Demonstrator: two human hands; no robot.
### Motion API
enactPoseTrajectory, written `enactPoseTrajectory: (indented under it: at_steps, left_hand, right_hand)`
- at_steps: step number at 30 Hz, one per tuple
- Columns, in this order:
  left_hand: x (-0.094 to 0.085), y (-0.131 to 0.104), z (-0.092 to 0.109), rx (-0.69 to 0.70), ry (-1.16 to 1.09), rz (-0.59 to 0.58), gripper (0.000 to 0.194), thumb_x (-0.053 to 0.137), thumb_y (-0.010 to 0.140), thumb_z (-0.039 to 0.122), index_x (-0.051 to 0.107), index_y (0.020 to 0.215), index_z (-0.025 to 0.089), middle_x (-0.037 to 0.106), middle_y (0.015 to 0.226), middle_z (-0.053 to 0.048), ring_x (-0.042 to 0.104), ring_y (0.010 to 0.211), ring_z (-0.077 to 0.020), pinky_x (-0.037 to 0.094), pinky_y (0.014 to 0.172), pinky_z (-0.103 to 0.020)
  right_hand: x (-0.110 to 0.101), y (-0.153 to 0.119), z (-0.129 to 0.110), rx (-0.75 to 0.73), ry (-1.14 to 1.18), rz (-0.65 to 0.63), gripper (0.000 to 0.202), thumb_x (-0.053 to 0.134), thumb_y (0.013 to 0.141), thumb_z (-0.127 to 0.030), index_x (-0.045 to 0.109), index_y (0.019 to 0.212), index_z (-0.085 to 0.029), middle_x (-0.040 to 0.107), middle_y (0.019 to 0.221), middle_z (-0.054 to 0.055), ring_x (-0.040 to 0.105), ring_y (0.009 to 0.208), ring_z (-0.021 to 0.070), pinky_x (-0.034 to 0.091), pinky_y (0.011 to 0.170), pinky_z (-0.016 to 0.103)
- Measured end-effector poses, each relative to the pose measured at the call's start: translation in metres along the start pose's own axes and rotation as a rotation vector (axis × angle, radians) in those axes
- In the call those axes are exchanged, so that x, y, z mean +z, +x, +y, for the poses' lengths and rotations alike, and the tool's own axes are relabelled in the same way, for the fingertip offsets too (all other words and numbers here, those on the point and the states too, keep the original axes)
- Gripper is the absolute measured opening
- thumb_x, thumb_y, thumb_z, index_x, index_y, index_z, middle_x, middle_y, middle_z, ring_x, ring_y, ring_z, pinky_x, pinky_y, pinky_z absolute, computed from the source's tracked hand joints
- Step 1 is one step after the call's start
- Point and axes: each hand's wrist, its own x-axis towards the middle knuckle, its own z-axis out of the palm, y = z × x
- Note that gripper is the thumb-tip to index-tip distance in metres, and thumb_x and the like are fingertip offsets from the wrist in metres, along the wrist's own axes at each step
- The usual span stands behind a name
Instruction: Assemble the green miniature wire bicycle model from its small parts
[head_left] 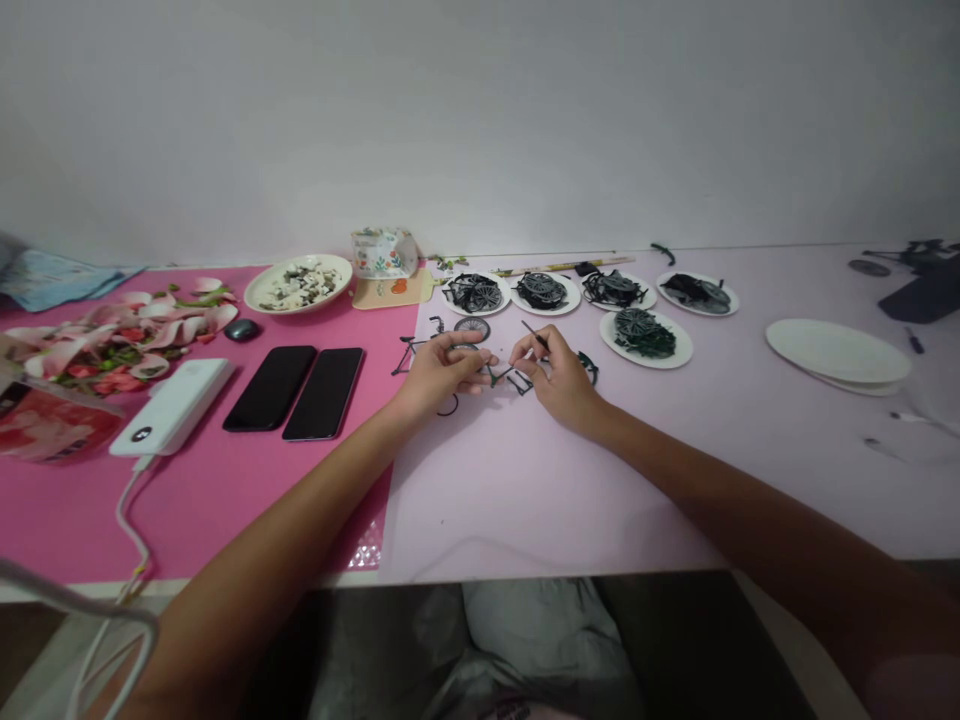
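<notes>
Between my two hands is a small dark bicycle part (493, 375), pinched in the fingers of my left hand (444, 375). The fingertips of my right hand (559, 378) are closed at its right end, and a thin dark stick (533, 331) rises from that hand. A dark toy bicycle frame (405, 354) and a spoked wheel (472, 327) lie beyond and left of my left hand. Near my right hand are a small black bracket-like piece (519, 383) and a dark green curved piece (589, 368), partly hidden behind the hand.
White plates with black parts stand along the back, one with green parts (643, 335) nearer. Stacked plates (838, 352) are at right. At left are two phones (324, 394), a power bank (172, 408), a mouse (242, 329), a bowl (298, 285) and pink flowers (150, 330).
</notes>
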Motion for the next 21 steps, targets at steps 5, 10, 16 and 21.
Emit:
enactPoseTrajectory:
  at_steps: [5, 10, 16, 21]
  left_hand:
    - [0.0004, -0.0011, 0.0018, 0.004, -0.011, -0.003, 0.049, 0.092, 0.081, 0.032, 0.067, 0.121, 0.016, 0.084, 0.104, -0.013, 0.078, 0.072, -0.0159, 0.06, 0.063, -0.025]
    - [0.0003, -0.0009, 0.0014, -0.001, -0.031, -0.003, 0.049, 0.09, 0.082, 0.029, 0.067, 0.123, 0.016, 0.084, 0.103, -0.012, 0.077, 0.071, -0.0145, 0.057, 0.06, -0.023]
    - [-0.0002, -0.0016, 0.0005, 0.053, 0.01, -0.033, 0.051, 0.09, 0.082, 0.033, 0.066, 0.123, 0.017, 0.083, 0.102, -0.011, 0.077, 0.073, -0.0154, 0.056, 0.062, -0.024]
    - [0.0039, -0.0054, 0.0021, 0.212, 0.099, -0.05, 0.052, 0.091, 0.081, 0.039, 0.063, 0.119, 0.018, 0.08, 0.094, -0.007, 0.077, 0.073, -0.0158, 0.058, 0.061, -0.024]
  right_hand:
    - [0.0015, 0.0002, -0.0001, 0.013, 0.07, -0.002, 0.032, 0.062, 0.097, -0.027, 0.031, 0.088, -0.029, 0.067, 0.089, 0.001, 0.063, 0.089, 0.0218, 0.05, 0.089, 0.041]
    - [0.0021, 0.0003, -0.0013, 0.014, 0.083, -0.003, 0.033, 0.061, 0.097, -0.027, 0.03, 0.088, -0.029, 0.067, 0.089, 0.001, 0.063, 0.09, 0.0219, 0.05, 0.09, 0.042]
    - [0.0019, -0.0001, -0.0009, 0.018, 0.079, -0.013, 0.03, 0.061, 0.097, -0.027, 0.032, 0.088, -0.029, 0.067, 0.091, 0.001, 0.062, 0.09, 0.0217, 0.051, 0.09, 0.041]
    - [0.0014, 0.0002, 0.0004, 0.053, 0.114, -0.029, 0.033, 0.062, 0.097, -0.027, 0.03, 0.088, -0.029, 0.07, 0.094, 0.001, 0.065, 0.093, 0.0215, 0.051, 0.092, 0.042]
